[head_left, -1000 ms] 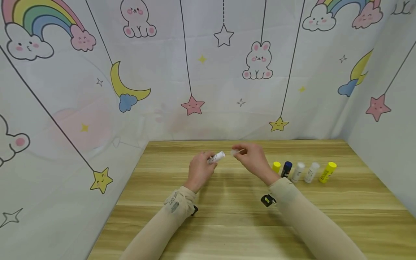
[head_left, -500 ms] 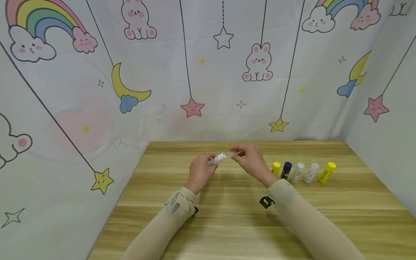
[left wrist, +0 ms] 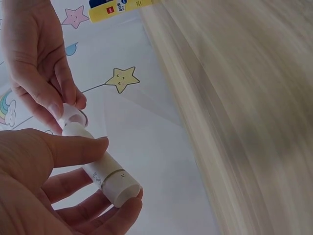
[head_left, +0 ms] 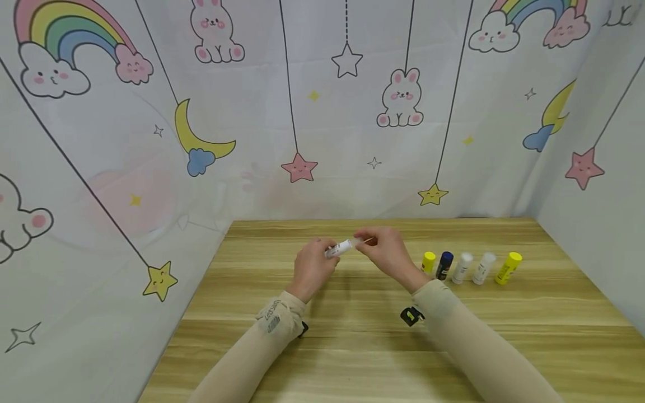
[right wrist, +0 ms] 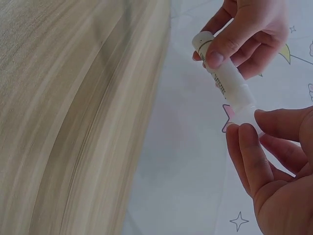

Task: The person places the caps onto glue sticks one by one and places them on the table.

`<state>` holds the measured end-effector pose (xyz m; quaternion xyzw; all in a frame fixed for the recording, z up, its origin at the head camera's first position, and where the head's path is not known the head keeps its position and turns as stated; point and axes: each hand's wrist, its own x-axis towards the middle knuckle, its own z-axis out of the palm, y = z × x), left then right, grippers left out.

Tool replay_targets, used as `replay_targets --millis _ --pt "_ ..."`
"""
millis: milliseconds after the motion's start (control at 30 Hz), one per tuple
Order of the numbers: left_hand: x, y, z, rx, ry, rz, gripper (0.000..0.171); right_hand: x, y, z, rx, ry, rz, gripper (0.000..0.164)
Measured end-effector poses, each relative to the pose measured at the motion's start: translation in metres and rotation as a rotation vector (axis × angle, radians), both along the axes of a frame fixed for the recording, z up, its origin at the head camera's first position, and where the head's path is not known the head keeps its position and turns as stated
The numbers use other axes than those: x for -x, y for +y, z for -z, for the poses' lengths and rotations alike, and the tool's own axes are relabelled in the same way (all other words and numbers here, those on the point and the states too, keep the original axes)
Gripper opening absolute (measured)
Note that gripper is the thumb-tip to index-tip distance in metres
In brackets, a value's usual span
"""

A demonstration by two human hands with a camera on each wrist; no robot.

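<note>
A white glue stick [head_left: 339, 248] is gripped in my left hand [head_left: 313, 267], thumb on one side and fingers curled round the other. It tilts up toward my right hand [head_left: 387, 253], which pinches a translucent cap [head_left: 358, 242] between thumb and fingertips. In the left wrist view the cap [left wrist: 73, 115] meets the open end of the glue stick [left wrist: 100, 164], slightly askew. From the right wrist view, the glue stick [right wrist: 227, 78] and cap [right wrist: 247, 115] lie almost in line. Both hands are above the table; how far the cap covers the stick is hard to tell.
To the right on the wooden table [head_left: 353, 358] several glue sticks stand in a row: a short-looking yellow one [head_left: 428, 261], a dark blue one [head_left: 444, 265], white ones [head_left: 462, 268], and a yellow one [head_left: 508, 268] at the end. A patterned curtain [head_left: 342, 123] hangs behind.
My right hand has moved slightly left with the cap, and the gap between cap and glue stick has closed. The left hand has barely shifted.
</note>
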<state>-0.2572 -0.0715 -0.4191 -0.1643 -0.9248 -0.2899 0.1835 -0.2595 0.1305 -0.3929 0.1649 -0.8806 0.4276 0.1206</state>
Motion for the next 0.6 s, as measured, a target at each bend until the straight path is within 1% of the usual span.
replay_targets --millis 200,400,600 --pt "-0.0014 0.0009 0.0004 0.01 0.014 0.018 0.023 -0.0009 -0.0001 0.0 0.002 -0.001 -0.001 0.021" --pt "-0.0034 0.0013 -0.001 0.022 0.023 0.021 0.022 -0.0011 -0.0001 0.0 0.01 -0.002 -0.002 0.021" --pt "-0.003 0.0018 -0.0014 0.039 0.019 0.019 0.022 -0.0014 -0.0003 -0.0003 0.017 -0.006 -0.01 0.021"
